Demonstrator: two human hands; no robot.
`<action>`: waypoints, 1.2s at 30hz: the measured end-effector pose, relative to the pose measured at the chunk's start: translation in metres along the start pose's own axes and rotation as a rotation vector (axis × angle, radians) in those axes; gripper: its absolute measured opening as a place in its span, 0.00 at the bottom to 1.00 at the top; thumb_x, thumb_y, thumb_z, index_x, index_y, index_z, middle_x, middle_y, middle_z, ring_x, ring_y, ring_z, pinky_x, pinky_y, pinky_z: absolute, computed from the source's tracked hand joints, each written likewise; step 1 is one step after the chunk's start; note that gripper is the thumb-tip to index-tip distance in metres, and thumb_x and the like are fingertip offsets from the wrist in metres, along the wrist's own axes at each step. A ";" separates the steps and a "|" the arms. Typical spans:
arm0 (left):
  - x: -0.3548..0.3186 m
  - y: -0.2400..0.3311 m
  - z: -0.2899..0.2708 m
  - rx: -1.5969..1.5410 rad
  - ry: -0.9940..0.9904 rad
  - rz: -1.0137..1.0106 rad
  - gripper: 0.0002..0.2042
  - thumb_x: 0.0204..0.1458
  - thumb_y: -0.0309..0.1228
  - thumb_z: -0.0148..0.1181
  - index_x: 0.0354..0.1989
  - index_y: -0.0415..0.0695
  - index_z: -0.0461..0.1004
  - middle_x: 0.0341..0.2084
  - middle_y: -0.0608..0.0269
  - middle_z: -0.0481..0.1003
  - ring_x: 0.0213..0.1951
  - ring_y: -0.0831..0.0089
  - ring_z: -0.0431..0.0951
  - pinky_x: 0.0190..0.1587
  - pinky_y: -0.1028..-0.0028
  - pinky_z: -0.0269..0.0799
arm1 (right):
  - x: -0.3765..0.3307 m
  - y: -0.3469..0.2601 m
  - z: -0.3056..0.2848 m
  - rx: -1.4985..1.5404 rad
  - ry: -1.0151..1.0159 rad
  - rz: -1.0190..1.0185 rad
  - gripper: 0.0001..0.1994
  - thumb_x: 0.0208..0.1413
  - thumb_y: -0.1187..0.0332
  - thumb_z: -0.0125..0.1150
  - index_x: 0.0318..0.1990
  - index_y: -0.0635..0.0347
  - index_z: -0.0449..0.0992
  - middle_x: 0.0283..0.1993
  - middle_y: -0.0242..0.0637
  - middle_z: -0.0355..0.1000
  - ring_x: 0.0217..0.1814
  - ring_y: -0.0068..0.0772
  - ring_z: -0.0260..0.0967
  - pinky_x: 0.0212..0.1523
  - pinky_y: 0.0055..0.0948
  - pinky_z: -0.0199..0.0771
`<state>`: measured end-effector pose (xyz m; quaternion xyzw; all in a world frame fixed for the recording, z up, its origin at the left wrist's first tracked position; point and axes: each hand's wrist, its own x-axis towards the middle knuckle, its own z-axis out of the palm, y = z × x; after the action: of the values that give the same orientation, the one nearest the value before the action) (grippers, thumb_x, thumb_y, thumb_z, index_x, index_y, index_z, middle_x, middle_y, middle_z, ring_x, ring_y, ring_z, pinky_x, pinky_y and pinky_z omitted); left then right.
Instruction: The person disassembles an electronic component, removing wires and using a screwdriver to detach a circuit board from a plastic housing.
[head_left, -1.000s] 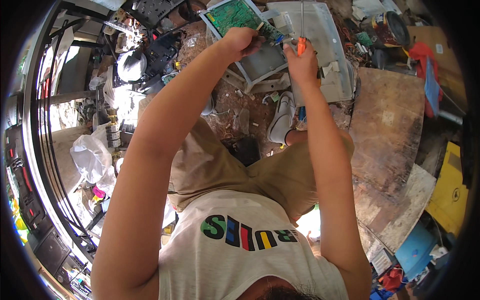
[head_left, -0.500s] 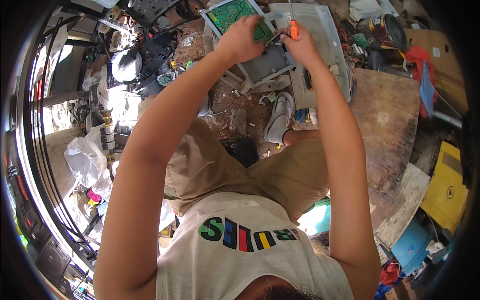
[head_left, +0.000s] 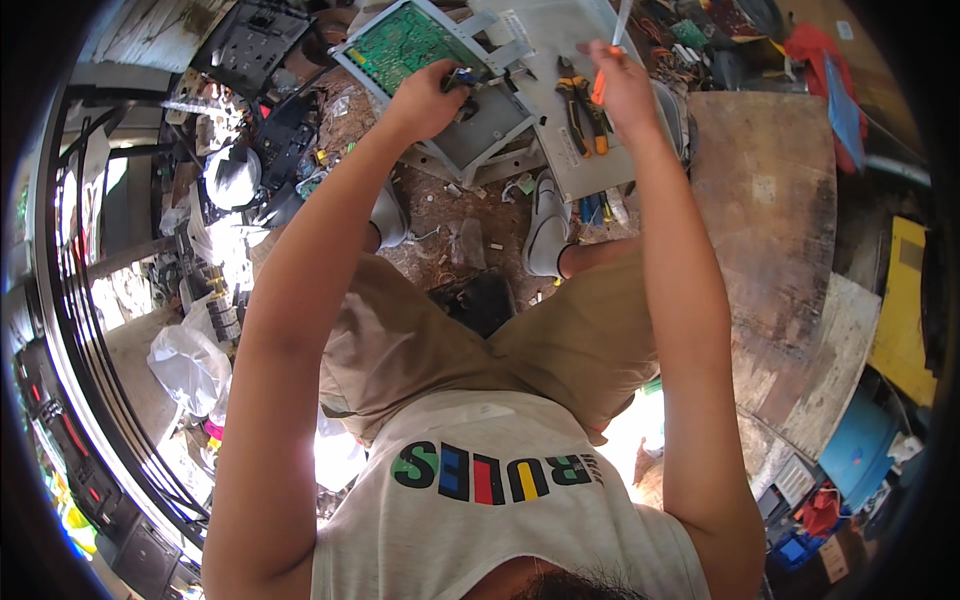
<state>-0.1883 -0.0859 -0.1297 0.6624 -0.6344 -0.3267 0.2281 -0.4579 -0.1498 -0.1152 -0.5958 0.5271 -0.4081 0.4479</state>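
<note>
My left hand [head_left: 428, 102] is closed around a small dark part [head_left: 460, 78] with bluish and metallic bits, its kind too small to make out. Below that hand lies a grey metal chassis [head_left: 490, 130], with a green circuit board [head_left: 400, 45] set in its far left half. My right hand [head_left: 628, 92], to the right, grips an orange-handled screwdriver [head_left: 600, 86] whose shaft points away from me. Between the hands, a pair of pliers [head_left: 582, 108] with yellow and black handles rests on a flat grey panel [head_left: 560, 172].
A worn wooden board [head_left: 765, 200] lies on the right, with a yellow case [head_left: 905, 320] and a blue container [head_left: 858, 450] beyond. Dark plastic parts [head_left: 250, 45] and a clear plastic bag [head_left: 190, 365] are at the left. Small scraps dot the floor [head_left: 440, 215].
My hands have drawn apart: the right moved right with the screwdriver, uncovering the pliers. The left moved left and holds the small dark part. The whole view has shifted somewhat.
</note>
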 end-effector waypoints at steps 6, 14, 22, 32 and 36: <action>0.012 -0.021 0.013 -0.150 -0.058 -0.017 0.20 0.59 0.37 0.56 0.56 0.41 0.69 0.41 0.52 0.78 0.43 0.65 0.76 0.48 0.68 0.68 | -0.031 0.000 0.041 0.219 -0.007 0.293 0.10 0.64 0.65 0.56 0.46 0.61 0.72 0.33 0.30 0.72 0.30 0.20 0.67 0.30 0.22 0.68; 0.009 -0.011 0.013 -0.020 0.007 -0.057 0.19 0.59 0.38 0.55 0.54 0.39 0.69 0.30 0.55 0.75 0.32 0.69 0.74 0.37 0.68 0.68 | -0.060 0.010 0.102 0.122 -0.058 0.451 0.10 0.56 0.67 0.59 0.42 0.61 0.77 0.31 0.37 0.75 0.28 0.30 0.71 0.31 0.31 0.71; 0.011 -0.009 0.009 -0.031 -0.035 -0.042 0.19 0.60 0.38 0.54 0.55 0.39 0.69 0.36 0.50 0.78 0.37 0.65 0.77 0.42 0.66 0.70 | -0.045 -0.002 0.101 -0.335 -0.169 0.076 0.15 0.57 0.62 0.58 0.49 0.55 0.77 0.41 0.50 0.77 0.44 0.56 0.74 0.45 0.46 0.74; 0.007 0.019 -0.005 0.117 -0.087 0.213 0.18 0.56 0.35 0.58 0.54 0.41 0.72 0.40 0.45 0.79 0.45 0.51 0.79 0.47 0.62 0.71 | -0.025 0.000 0.085 -0.444 -0.287 -0.037 0.14 0.57 0.58 0.59 0.42 0.58 0.78 0.38 0.48 0.77 0.43 0.54 0.74 0.45 0.45 0.73; 0.010 0.014 -0.001 0.117 -0.093 0.167 0.18 0.52 0.39 0.61 0.48 0.42 0.76 0.35 0.44 0.79 0.40 0.49 0.80 0.45 0.59 0.73 | -0.022 0.002 0.082 -0.379 -0.305 0.055 0.14 0.58 0.57 0.59 0.40 0.58 0.79 0.37 0.47 0.77 0.42 0.52 0.74 0.44 0.44 0.72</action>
<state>-0.1976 -0.0972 -0.1207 0.6035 -0.7154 -0.2993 0.1855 -0.3819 -0.1193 -0.1389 -0.7094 0.5365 -0.1947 0.4135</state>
